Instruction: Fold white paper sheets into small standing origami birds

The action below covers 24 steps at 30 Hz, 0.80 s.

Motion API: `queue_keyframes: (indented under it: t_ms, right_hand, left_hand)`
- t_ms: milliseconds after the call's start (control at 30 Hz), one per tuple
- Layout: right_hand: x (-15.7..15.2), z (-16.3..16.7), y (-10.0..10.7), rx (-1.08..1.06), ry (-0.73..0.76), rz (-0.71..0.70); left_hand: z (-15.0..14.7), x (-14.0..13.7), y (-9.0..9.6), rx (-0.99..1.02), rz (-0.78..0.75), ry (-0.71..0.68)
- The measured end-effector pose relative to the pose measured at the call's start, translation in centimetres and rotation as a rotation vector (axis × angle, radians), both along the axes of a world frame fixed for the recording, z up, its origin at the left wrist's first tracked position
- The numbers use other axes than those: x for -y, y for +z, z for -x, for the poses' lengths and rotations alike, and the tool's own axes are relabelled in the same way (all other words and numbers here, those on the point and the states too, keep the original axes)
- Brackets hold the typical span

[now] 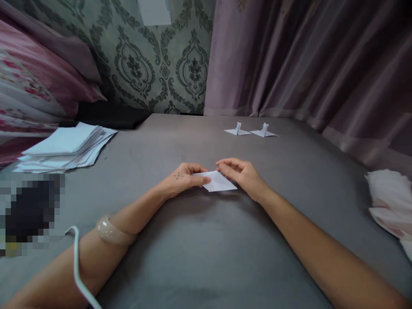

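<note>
A small white sheet of folded paper, diamond-like in outline, is held just above the grey surface in the middle of the head view. My left hand pinches its left end, thumb on top and fingers behind. At the far right edge of the paper, my right hand has its fingers curled in towards the thumb, with the fingertips at the paper's upper corner. Its grip there is partly hidden. A pale bangle circles my left forearm.
Two folded paper figures stand near the back of the grey surface. A stack of white paper lies at left, before a black item. A white cord crosses my left arm. Pale cloth lies far right; curtains hang behind.
</note>
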State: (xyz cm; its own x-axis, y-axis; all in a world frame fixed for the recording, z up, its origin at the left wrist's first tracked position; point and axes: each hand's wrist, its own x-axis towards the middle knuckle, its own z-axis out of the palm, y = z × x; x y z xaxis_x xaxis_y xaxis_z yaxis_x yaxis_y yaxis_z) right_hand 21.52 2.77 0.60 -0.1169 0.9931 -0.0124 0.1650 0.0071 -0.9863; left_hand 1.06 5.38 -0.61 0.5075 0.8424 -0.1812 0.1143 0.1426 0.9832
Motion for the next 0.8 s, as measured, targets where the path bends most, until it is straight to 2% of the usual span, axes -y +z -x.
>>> queue_keyframes:
  t_ms: [67, 200, 267, 433, 600, 700, 800]
  right_hand:
    - [0.3, 0.6, 0.1, 0.04, 0.054, 0.005]
    - [0.4, 1.4, -0.5, -0.083, -0.042, 0.066]
    - [0.4, 1.5, -0.7, -0.097, -0.064, 0.112]
    - [0.8, 2.0, -0.6, -0.041, -0.093, 0.182]
    - [0.8, 1.9, -1.1, -0.023, -0.014, 0.163]
    - [0.5, 1.5, -1.9, 0.137, -0.07, 0.066]
    - [0.5, 1.3, -2.4, 0.391, -0.139, -0.049]
  left_hand:
    - [-0.2, 0.0, -0.1, 0.056, -0.004, 0.011]
    - [-0.4, -0.6, -0.4, 0.16, -0.05, 0.225]
    - [-0.4, -0.8, -0.6, 0.153, -0.046, 0.273]
    - [-0.5, -0.7, -0.7, 0.134, -0.027, 0.203]
    - [-0.7, -0.5, -0.8, 0.092, -0.016, 0.156]
    - [-0.5, -0.7, -1.2, 0.014, -0.121, 0.205]
    - [-0.2, -0.6, -1.4, -0.136, -0.377, 0.232]
